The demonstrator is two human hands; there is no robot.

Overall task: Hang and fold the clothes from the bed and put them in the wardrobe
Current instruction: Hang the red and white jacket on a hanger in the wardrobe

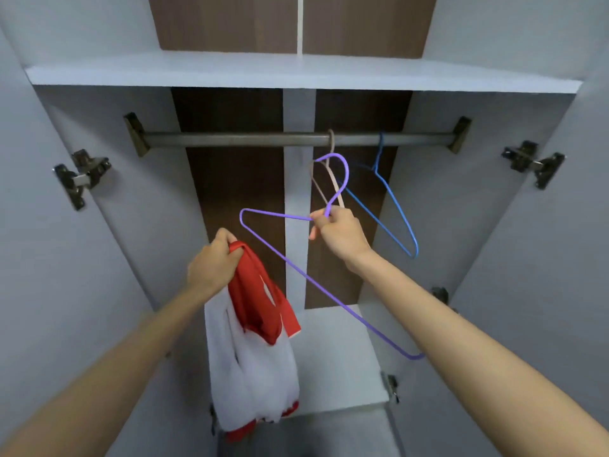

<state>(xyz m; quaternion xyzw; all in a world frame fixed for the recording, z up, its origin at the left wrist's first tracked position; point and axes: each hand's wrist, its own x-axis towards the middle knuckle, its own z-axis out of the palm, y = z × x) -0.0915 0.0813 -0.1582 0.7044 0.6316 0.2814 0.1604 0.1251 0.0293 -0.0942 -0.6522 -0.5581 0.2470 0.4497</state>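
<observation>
Two hands share the job: the right hand (339, 232) pinches the purple hanger (280, 215) at its neck, its bar slanting down to the near right. The left hand (214, 262) clutches the red-and-white shirt (260, 357) by its collar, just left of the hanger's free shoulder, below the rail (230, 140).

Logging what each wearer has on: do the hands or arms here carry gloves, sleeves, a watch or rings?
No. The left hand and right hand are bare: no gloves, rings or watch show. The left forearm and right forearm are uncovered to the frame's edge; no sleeve is in view.
</observation>
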